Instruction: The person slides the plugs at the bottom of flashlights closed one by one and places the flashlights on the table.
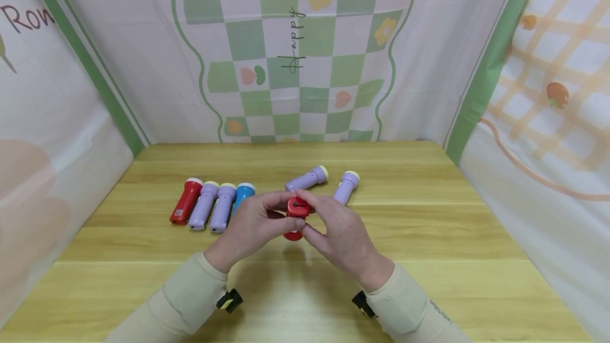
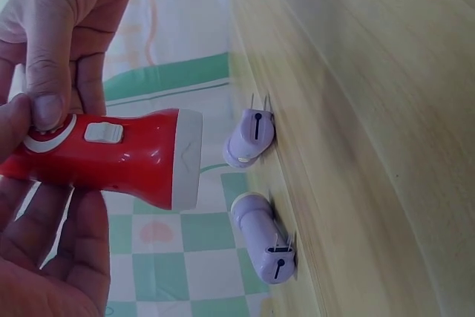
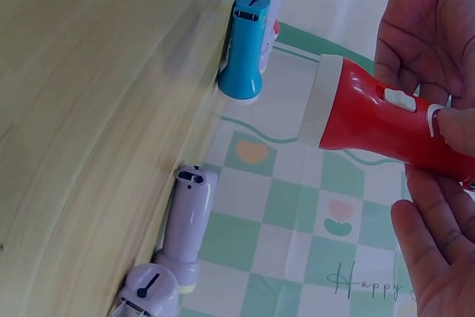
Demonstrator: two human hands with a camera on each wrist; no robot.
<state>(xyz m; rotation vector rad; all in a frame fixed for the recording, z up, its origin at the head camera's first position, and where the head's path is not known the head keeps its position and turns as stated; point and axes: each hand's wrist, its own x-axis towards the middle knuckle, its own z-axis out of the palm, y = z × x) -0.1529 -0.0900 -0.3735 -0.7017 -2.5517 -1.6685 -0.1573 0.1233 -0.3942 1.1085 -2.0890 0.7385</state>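
Note:
Both hands hold a red flashlight (image 1: 298, 207) above the middle of the table, its tail end up and its head down. My left hand (image 1: 253, 220) grips it from the left, and my right hand (image 1: 344, 231) from the right. Both thumbs meet on its near side. In the left wrist view the red flashlight (image 2: 137, 159) shows a white head rim and a pale slide switch; thumb tips press just behind the switch, by a curved white mark. In the right wrist view the fingers lie beneath the red flashlight (image 3: 375, 113).
Left of the hands stands a row: a red flashlight (image 1: 187, 201), two lilac flashlights (image 1: 204, 205) and a blue flashlight (image 1: 244, 193) partly behind my left hand. Beyond the hands lie two more lilac flashlights (image 1: 307, 179), with metal prongs out in the left wrist view. A printed curtain (image 1: 305, 57) surrounds the table.

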